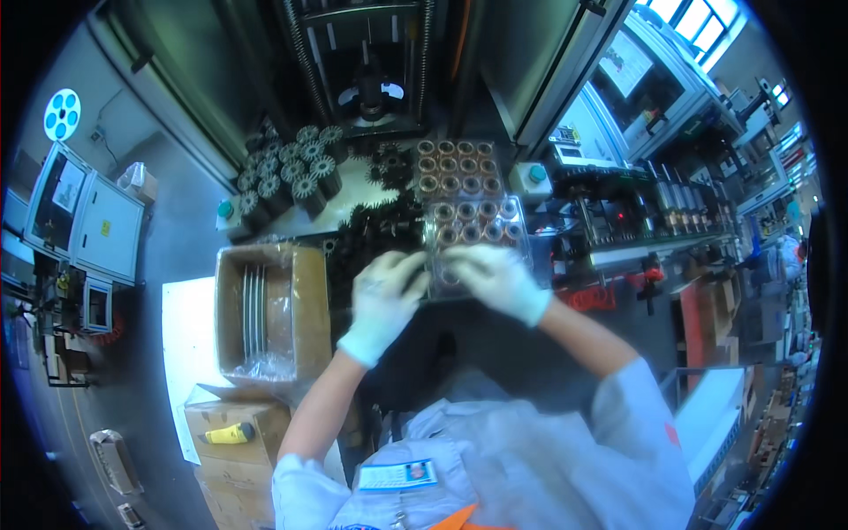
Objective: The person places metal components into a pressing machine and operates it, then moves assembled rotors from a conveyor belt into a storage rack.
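Observation:
My left hand [386, 291], in a pale glove, is at the near left corner of a clear plastic tray [430, 231], beside a heap of dark toothed metal parts [371, 234]. Its thumb and fingers curve toward each other; what lies between them is too dark to make out. Across the tray's near end reaches my right hand [499, 281], also gloved, its bent fingers pointing left. Whatever its fingertips hold is hidden. Rows of copper-coloured ring parts [468, 231] sit in the tray's pockets, and the hand covers some of them.
Behind it lies a second tray of copper rings [455, 163]. Stacked toothed cylinders [291, 168] stand at back left, before a press [371, 97]. An open cardboard box [309, 309] is left of my arm. Two button boxes [530, 179] flank the bench; machinery [649, 212] stands right.

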Demonstrator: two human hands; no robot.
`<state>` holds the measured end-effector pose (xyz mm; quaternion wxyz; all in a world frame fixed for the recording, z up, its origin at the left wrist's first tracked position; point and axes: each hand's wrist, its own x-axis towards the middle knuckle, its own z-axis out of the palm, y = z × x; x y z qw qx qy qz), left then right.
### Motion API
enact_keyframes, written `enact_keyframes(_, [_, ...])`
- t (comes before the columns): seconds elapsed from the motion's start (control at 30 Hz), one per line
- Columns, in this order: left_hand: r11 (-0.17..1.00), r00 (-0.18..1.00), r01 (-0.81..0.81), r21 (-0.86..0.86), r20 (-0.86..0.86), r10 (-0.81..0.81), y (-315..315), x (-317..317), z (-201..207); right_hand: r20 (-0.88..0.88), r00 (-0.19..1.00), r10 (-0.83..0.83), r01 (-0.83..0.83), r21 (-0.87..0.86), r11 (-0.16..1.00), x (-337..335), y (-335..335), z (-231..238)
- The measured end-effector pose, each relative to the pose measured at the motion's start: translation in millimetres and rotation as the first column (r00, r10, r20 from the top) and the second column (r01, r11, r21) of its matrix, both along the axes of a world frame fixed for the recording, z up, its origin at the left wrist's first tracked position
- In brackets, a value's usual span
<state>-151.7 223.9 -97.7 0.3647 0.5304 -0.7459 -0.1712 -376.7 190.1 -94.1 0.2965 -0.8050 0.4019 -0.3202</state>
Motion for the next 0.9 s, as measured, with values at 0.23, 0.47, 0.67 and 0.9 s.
enact_keyframes(0.23, [0.99, 0.811, 0.123, 0.068, 0.567, -0.14, -85, -49, -48, 0.074, 0.984, -0.162, 0.142, 0.225, 0.964, -43, -125, -9])
enact_keyframes(0.47, [0.985, 0.927, 0.164, 0.054, 0.332, -0.172, -103, -39, -36, 0.162, 0.986, -0.024, 0.001, 0.141, 0.99, 81, -280, -6])
enact_keyframes(0.67, [0.896, 0.92, -0.097, 0.433, -0.304, 0.247, -100, 55, -7, 0.189, 0.952, -0.242, 0.174, 0.319, 0.932, 167, -380, -33])
enact_keyframes(0.9, [0.953, 0.842, -0.169, 0.252, -0.466, 0.272, -198, 94, -21, 0.445, 0.803, -0.397, 0.395, 0.103, 0.913, 170, -389, 13])
